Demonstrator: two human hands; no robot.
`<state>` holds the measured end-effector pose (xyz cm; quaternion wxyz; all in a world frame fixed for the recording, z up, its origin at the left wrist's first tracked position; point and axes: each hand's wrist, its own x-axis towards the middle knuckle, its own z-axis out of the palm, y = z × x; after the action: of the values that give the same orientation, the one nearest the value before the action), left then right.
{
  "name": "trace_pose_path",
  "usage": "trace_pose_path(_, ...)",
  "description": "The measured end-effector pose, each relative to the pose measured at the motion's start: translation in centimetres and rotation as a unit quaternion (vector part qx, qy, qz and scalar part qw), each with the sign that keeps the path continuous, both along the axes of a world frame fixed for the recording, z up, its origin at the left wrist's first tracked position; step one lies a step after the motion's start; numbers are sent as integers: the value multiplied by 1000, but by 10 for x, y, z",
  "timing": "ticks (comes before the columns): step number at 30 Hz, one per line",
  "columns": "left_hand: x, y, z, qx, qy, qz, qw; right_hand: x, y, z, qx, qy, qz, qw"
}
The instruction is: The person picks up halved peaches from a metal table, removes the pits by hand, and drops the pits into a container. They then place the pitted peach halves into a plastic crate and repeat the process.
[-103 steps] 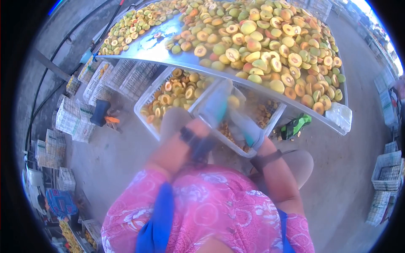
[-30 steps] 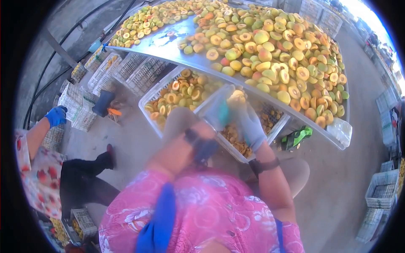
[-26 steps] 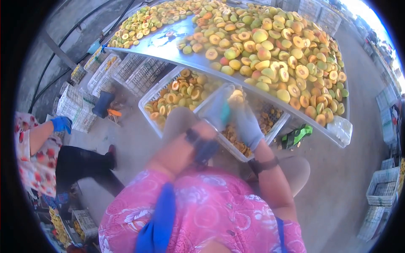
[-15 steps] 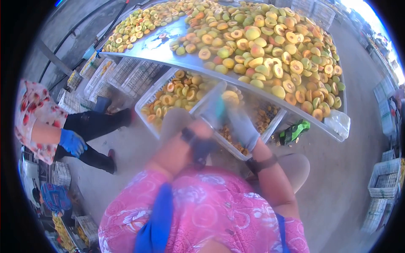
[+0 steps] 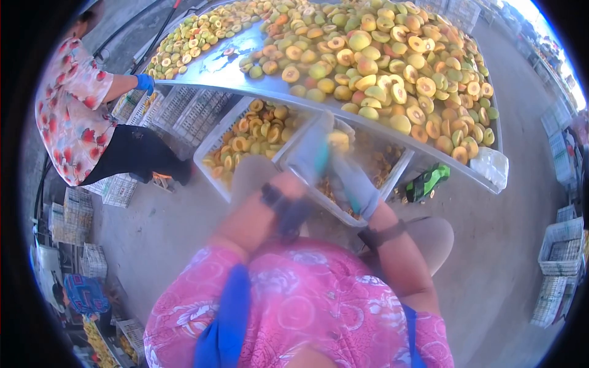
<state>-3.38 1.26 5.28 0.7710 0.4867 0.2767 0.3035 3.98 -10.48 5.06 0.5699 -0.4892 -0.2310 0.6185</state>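
Both of my hands are gloved and close together over a crate point(image 5: 354, 222) at the table's front edge. My left hand point(image 5: 311, 147), blurred by motion, is near a yellow fruit piece point(image 5: 338, 140). On the other side of that piece is my right hand point(image 5: 356, 178), its fingers closed round the fruit. The crate below holds small brown pits or scraps. Beside it a white crate point(image 5: 202, 152) contains halved fruit. Halved yellow and green fruit point(image 5: 392, 67) is heaped on the metal table point(image 5: 227, 67).
A person point(image 5: 80, 110) in a floral top touches the table's left corner with a blue glove. A green-and-black item point(image 5: 427, 183) lies on the floor right of the crates. A clear plastic container point(image 5: 489, 167) is at the table's right corner. White crates point(image 5: 561, 245) stand far right.
The other person has stepped up to the table and raised a gloved hand to its corner. My hands stay over the crate, with only a slight shift.
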Motion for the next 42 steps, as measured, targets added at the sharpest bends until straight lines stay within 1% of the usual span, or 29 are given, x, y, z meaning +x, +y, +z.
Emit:
trace_pose_path(1, -1, 2, -6, 76, 26, 0, 997, -1, 0, -3, 9, -13, -7, 1000)
trace_pose_path(5, -8, 1, 13, 21, 39, -58, 997, 2, -4, 1, -15, 18, 36, 999)
trace_pose_path(8, -11, 6, 12, 68, 47, -91, 992, -3, -1, -10, 4, 7, 11, 1000)
trace_pose_path(10, -10, 13, -4, 258, 148, -75, 952, -6, -3, -11, 38, -16, 24, 999)
trace_pose_path(11, -10, 15, -3, 257, 148, -75, 952, -4, -4, -9, 37, -17, 24, 999)
trace_pose_path(13, -12, 18, -3, 257, 128, -115, 951, 4, -9, -5, -34, 127, 87, 987)
trace_pose_path(14, -13, 19, -3, 254, 128, -114, 952, 8, -9, -12, -37, 127, 88, 987)
trace_pose_path(16, -14, 19, -2, 225, 75, -131, 963, 14, -6, -30, -1, 269, 170, 948)
trace_pose_path(17, -13, 21, -7, 224, 75, -131, 963, 14, -5, -29, -1, 269, 170, 948)
trace_pose_path(19, -11, 26, -28, 87, 14, -60, 994, 12, -4, -25, 35, 310, 195, 930)
trace_pose_path(20, -11, 31, -38, 87, 13, -60, 994, 12, -3, -24, 34, 310, 195, 930)
trace_pose_path(21, -13, 37, -44, -133, -77, -108, 982, 13, -2, -22, 40, 347, 204, 914)
trace_pose_path(22, -13, 41, -49, -345, -163, -149, 912, 13, -1, -20, 45, 385, 213, 897)
trace_pose_path(23, -14, 38, -45, -345, -165, -148, 912, 13, 0, -21, 44, 383, 215, 897)
trace_pose_path(25, -15, 29, -27, -390, -221, -174, 877, 11, 4, -22, 64, 441, 230, 865)
trace_pose_path(26, -14, 31, -27, -387, -224, -171, 878, 11, 6, -22, 63, 440, 235, 864)
trace_pose_path(28, -16, 37, -27, -253, -193, 18, 948, 8, 7, -23, 114, 522, 278, 798)
trace_pose_path(29, -23, 44, -17, -249, -192, 23, 949, 7, 7, -21, 114, 524, 283, 795)
trace_pose_path(31, -48, 61, 13, -262, -310, 16, 914, 9, 1, -16, 116, 559, 174, 802)
trace_pose_path(32, -61, 84, 10, -259, -307, 17, 915, 13, 6, -31, 165, 588, 196, 767)
trace_pose_path(33, -73, 114, -1, -75, -142, 109, 981, 14, 5, -31, 166, 588, 198, 767)
trace_pose_path(34, -76, 131, -6, 113, 32, 194, 974, 16, 4, -29, 161, 562, 151, 797)
trace_pose_path(35, -71, 131, 2, 114, 31, 194, 974, 19, 3, -29, 155, 533, 102, 825)
trace_pose_path(36, -64, 129, 15, 212, 163, 193, 944, 20, 4, -29, 156, 533, 102, 826)
trace_pose_path(37, -56, 127, 26, 303, 290, 187, 888, 21, 5, -29, 156, 536, 104, 823)
trace_pose_path(38, -45, 132, 32, 466, 401, 131, 778, 22, 7, -28, 156, 539, 107, 821)
trace_pose_path(39, -29, 137, 34, 466, 399, 133, 778, 22, 8, -27, 156, 536, 108, 822)
trace_pose_path(41, 7, 146, 36, 526, 581, -33, 620, 23, 11, -24, 153, 487, 97, 855)
trace_pose_path(42, 20, 151, 35, 528, 579, -33, 621, 24, 12, -24, 154, 484, 96, 856)
